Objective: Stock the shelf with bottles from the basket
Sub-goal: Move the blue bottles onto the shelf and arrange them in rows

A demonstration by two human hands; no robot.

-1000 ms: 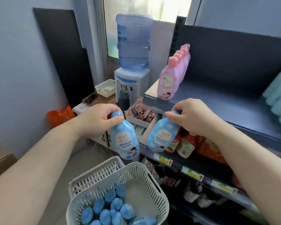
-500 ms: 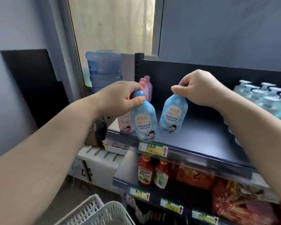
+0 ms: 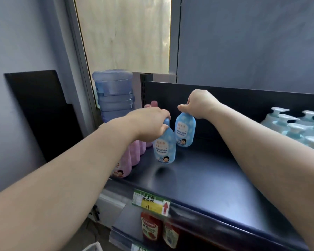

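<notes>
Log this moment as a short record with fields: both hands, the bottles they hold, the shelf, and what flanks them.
left hand: left hand grips the cap of a light blue plastic bottle
its state: hanging just above the dark shelf board, shadow beneath
right hand: right hand grips the top of a second light blue plastic bottle
its state: upright, farther back; contact with the board unclear
left flank: row of pink plastic bottles
right flank: pale teal pump bottles

Between the bottle row [image 3: 132, 153] (left) and pump bottles [image 3: 297, 129], near bottle [image 3: 164, 149] is before far bottle [image 3: 185, 132].
</notes>
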